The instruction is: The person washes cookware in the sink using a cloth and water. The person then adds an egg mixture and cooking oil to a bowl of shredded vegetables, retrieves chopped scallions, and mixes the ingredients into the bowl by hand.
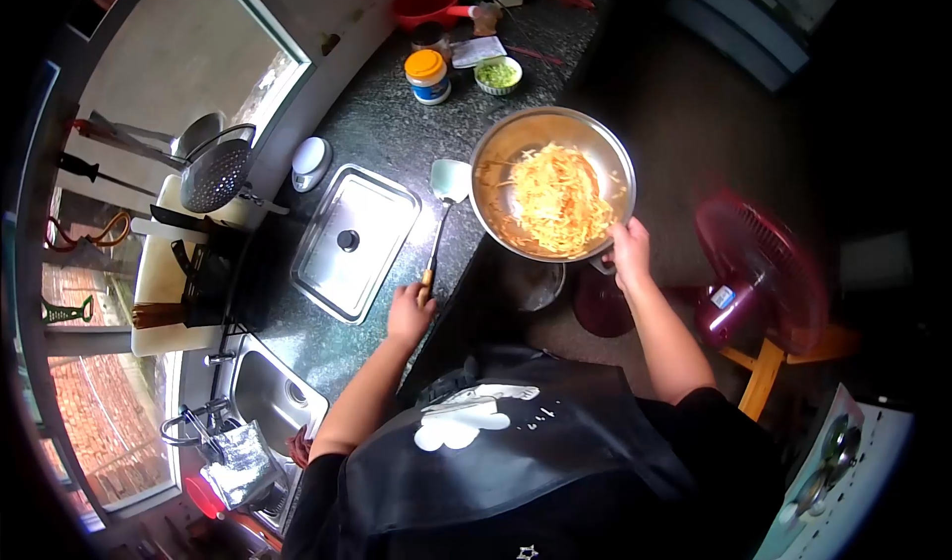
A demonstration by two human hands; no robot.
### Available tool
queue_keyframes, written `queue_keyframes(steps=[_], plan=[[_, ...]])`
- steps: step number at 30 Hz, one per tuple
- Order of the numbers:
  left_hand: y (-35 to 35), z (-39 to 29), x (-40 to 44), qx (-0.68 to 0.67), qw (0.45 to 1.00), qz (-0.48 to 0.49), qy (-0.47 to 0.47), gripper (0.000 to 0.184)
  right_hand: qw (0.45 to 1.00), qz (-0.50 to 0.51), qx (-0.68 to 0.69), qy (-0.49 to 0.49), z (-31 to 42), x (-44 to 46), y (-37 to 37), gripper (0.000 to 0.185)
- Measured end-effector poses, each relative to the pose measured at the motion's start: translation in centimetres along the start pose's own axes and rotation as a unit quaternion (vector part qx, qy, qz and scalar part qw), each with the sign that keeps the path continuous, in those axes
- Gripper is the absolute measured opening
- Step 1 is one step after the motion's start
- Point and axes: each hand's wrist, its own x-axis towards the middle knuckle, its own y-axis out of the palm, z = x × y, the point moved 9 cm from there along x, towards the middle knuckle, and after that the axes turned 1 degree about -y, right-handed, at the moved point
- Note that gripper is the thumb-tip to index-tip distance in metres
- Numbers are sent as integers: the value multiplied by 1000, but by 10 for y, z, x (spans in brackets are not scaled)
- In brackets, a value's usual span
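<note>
My right hand (630, 251) grips the near right rim of a round steel pan (486, 218), lifted beside the counter's edge. Shredded orange-yellow food (558, 198) is heaped in the pan. My left hand (410, 314) is closed around the wooden handle end of a spatula (436, 238), whose wide metal blade points away from me, close to the pan's left side. To the left of the spatula lies a rectangular metal tray with a lid (372, 208) and a black knob.
A kitchen scale (310, 159), an orange-lidded jar (427, 79), a bowl of chopped greens (498, 76) and a red colander (426, 5) stand on the dark counter (367, 124). A sink (273, 387) is at lower left. A purple fan (759, 273) stands to the right.
</note>
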Motion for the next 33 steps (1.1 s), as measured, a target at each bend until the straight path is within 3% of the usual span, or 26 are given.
queue_keyframes(steps=[2,3,6,7,14,20,24,25,28,29,33], plan=[[4,-17,19,48,998,-20,-25,54,999,-13,18,22,-5,7,-5,8],[26,-5,32,104,994,-8,-10,52,999,-20,19,23,-5,10,-7,7],[50,25,49,49,986,90,-130,36,1000,-24,-2,15,-5,20,-14,7],[48,25,47,55,989,75,-112,29,1000,-21,-13,11,-5,26,-14,7],[32,60,-3,50,988,67,-131,30,998,26,-36,33,-36,73,34,9],[12,92,-63,4,976,32,-217,22,997,62,-19,44,-53,95,112,10],[5,117,-98,-68,957,-5,-281,24,993,94,14,67,-82,95,159,15],[5,122,-103,-83,952,-10,-293,24,988,123,6,92,-93,94,170,26],[8,127,-112,-119,956,-26,-268,24,974,168,90,126,-97,73,195,37],[10,130,-115,-127,951,-31,-280,24,971,173,71,149,-103,65,195,48],[16,128,-120,-140,947,-69,-281,24,979,150,-64,120,-131,29,174,50]])
